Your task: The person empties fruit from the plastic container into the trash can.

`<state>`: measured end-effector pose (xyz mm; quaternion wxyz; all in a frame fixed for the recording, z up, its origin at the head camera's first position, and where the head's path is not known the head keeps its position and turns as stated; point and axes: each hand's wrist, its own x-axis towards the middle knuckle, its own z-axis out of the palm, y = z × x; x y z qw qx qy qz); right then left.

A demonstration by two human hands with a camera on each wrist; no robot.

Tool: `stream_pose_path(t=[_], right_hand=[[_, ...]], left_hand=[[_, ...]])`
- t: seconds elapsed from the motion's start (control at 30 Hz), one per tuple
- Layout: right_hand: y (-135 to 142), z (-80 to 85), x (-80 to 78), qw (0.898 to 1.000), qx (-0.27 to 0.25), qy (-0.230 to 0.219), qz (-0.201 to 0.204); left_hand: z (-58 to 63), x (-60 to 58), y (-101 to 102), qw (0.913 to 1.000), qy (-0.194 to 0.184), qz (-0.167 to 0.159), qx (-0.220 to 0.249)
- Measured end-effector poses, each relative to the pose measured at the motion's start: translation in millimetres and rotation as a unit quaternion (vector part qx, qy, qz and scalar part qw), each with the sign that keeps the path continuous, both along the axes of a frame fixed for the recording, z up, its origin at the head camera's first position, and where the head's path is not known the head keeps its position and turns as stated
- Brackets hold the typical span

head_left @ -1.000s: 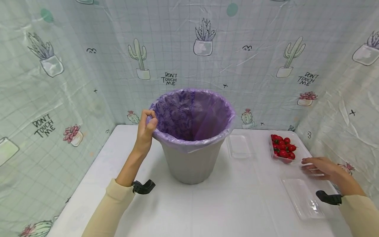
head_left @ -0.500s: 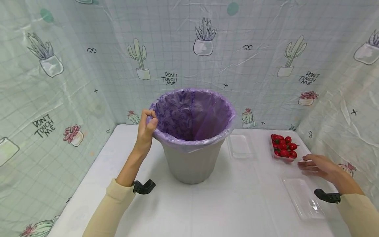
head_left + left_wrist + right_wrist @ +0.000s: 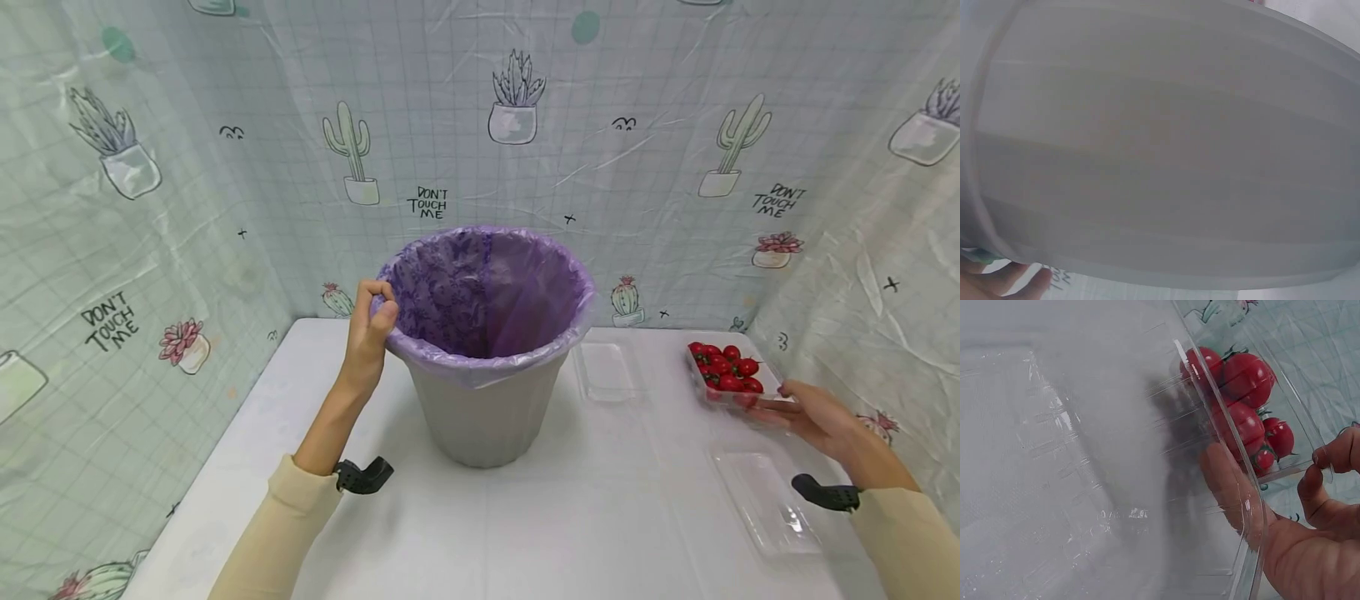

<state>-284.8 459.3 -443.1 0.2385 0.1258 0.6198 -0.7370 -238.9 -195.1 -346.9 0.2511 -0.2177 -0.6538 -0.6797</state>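
Note:
My left hand (image 3: 369, 337) grips the left side of the rim of a light grey trash bin (image 3: 486, 417), thumb over the edge. A purple plastic bag (image 3: 536, 287) lines the bin and folds over its rim. At the right, my right hand (image 3: 813, 417) pinches the near right corner of a clear plastic container (image 3: 1286, 472). Red cherry tomatoes (image 3: 727, 367) with green stems fill it, and its near side is tipped up. In the left wrist view, the bin's grey wall hides most of the left hand, leaving only fingers (image 3: 1010, 281) at the lower left.
Nearer than the tomatoes lies a clear plastic tray or lid (image 3: 765, 504), large in the foreground of the right wrist view. Another clear plastic piece (image 3: 609, 371) lies right of the bin. Printed plastic sheeting (image 3: 450, 125) surrounds the white table (image 3: 420, 542) on three sides.
My right hand has moved left onto the container's corner and taken hold of it. The near side of the container has risen and shifted slightly right. The left hand keeps its grip.

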Motion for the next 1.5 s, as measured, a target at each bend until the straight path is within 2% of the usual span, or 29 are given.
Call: stream_pose_path(t=[0.37,0.47,0.73,0.9,1.1,1.33,1.5], right_hand=[[3.4,2.1,0.1,0.999,-0.035,0.007,-0.029],[2.3,7.9,-0.5,0.998,-0.052,0.007,-0.035],[-8.2,24.4,-1.2,0.998,-0.054,0.008,-0.041],[-19.9,38.4,0.2,0.997,-0.063,0.006,-0.048],[-35.4,60.5,-1.1,0.998,-0.035,0.012,-0.045],[-52.4,84.7,-0.4,0.998,-0.054,0.005,-0.046],[-69.1,101.8,1.2,0.998,-0.054,0.017,-0.032]], left_hand=[[1.0,0.9,0.9,1.0,0.002,-0.002,-0.001],[1.4,0.8,0.9,1.0,0.002,-0.001,-0.003],[1.8,1.4,1.6,1.0,0.001,-0.003,-0.003],[2.5,1.5,2.0,1.0,0.003,-0.005,0.001],[3.3,-0.5,1.3,0.9999,0.008,-0.004,0.009],[3.3,-1.7,1.2,0.9999,0.01,-0.007,0.008],[2.2,0.8,0.9,1.0,0.005,-0.002,0.007]])
